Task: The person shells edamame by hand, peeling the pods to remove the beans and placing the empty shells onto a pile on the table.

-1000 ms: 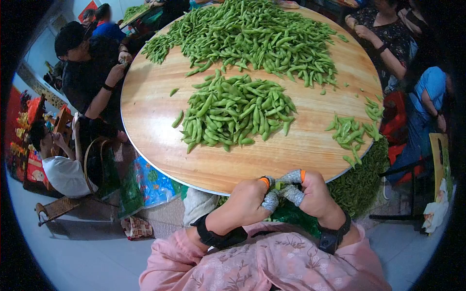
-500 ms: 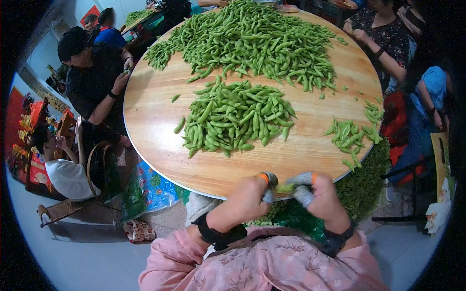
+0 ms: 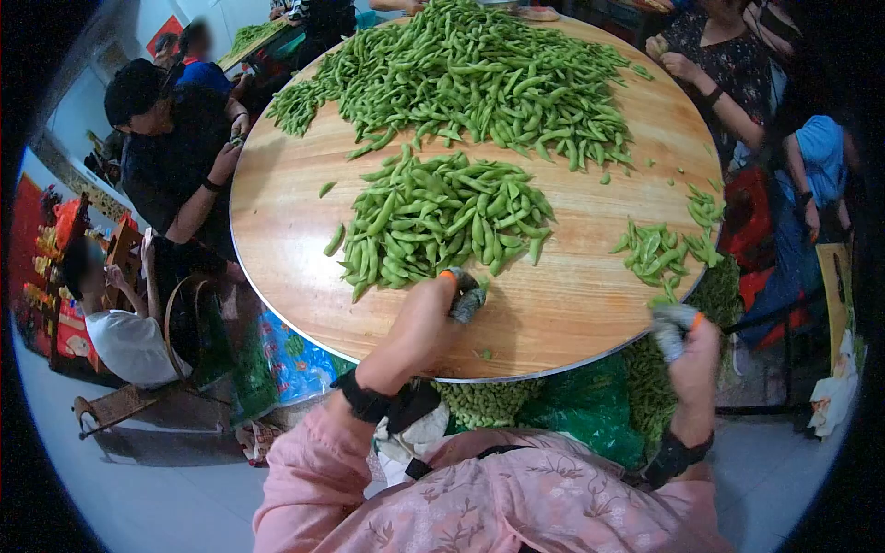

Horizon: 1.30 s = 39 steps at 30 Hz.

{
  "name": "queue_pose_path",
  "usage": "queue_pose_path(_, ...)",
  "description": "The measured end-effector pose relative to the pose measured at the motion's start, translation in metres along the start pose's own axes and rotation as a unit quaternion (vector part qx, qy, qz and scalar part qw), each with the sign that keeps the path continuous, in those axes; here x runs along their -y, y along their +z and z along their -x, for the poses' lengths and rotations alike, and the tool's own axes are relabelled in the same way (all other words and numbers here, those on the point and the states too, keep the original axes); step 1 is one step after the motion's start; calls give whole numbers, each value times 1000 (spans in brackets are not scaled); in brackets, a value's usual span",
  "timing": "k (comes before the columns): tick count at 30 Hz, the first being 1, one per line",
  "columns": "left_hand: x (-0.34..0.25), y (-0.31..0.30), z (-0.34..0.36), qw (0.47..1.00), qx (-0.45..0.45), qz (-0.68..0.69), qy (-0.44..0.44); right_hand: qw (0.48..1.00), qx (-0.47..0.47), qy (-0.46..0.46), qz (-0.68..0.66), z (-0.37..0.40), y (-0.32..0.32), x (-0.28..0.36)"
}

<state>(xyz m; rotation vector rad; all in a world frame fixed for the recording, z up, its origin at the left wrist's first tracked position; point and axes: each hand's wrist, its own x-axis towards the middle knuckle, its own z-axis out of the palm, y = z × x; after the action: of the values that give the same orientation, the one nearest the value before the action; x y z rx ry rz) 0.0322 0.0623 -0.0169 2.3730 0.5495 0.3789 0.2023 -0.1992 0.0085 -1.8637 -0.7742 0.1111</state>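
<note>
Both hands [image 3: 431,313] [image 3: 691,348] extend forward, held well apart.

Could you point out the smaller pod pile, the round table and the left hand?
Smaller pod pile [image 3: 442,217], head view: middle of the heap.
Round table [image 3: 293,217], head view: bare wood on its left side.
Left hand [image 3: 424,318], head view: middle of the bare skin.

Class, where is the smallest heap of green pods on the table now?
In the head view, the smallest heap lies by the right edge of the table, right of the middle heap and just beyond the right hand.
</note>
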Motion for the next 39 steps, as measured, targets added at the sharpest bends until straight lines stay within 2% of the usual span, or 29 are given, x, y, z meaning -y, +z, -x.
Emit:
queue_pose_path(1, -13, -3, 5, 1000, 3, 0, 1, 996, 75, 43, -33, 1, 11, 13)
queue_pose_path(2, -32, -8, 12, 982, 35, 179, -57, 987, 130, 47, -79, 2, 25, 13)
queue_pose_path(3, -44, -9, 18, 927, 66, 350, -114, 968, 177, 84, -156, 3, 40, 26)
queue_pose_path(5, -44, 0, 29, 916, 69, 382, -103, 957, 212, 96, -173, 5, 67, 38)
queue_pose_path(7, -51, -2, 35, 884, 114, 432, -133, 910, 294, 120, -265, 4, 84, 42)
queue_pose_path(8, -54, -1, 38, 871, 103, 463, -124, 910, 295, 123, -265, 3, 86, 46)
queue_pose_path(10, -53, -2, 41, 873, 111, 459, -121, 864, 303, 213, -341, 1, 84, 55)
queue_pose_path(17, -49, -4, 35, 881, 165, 434, -96, 867, 313, 203, -331, 0, 87, 53)
queue_pose_path(21, -48, -11, 35, 872, 179, 443, -103, 843, 338, 218, -357, 0, 90, 53)
queue_pose_path(23, -45, -14, 34, 875, 233, 415, -95, 836, 344, 221, -367, 1, 91, 52)
queue_pose_path(30, -44, -8, 36, 861, 239, 443, -73, 849, 339, 218, -342, 7, 103, 42)
queue_pose_path(32, -36, 2, 41, 939, 155, 308, -4, 858, 322, 226, -331, 6, 104, 42)
queue_pose_path(33, -42, -1, 42, 939, 155, 307, -3, 852, 318, 232, -344, 6, 104, 42)
queue_pose_path(34, -53, -6, 44, 982, 161, 101, 21, 846, 316, 239, -357, 7, 104, 42)
queue_pose_path(35, -59, -8, 46, 980, 160, -109, 43, 845, 316, 239, -358, 7, 104, 43)
queue_pose_path(36, -59, -3, 48, 987, 104, -97, 71, 854, 303, 230, -355, 7, 105, 44)
queue_pose_path(37, -58, 0, 50, 987, 103, -97, 71, 862, 290, 220, -353, 7, 104, 44)
queue_pose_path(39, -53, 7, 50, 989, 21, -80, 126, 867, 282, 204, -357, 6, 103, 50)
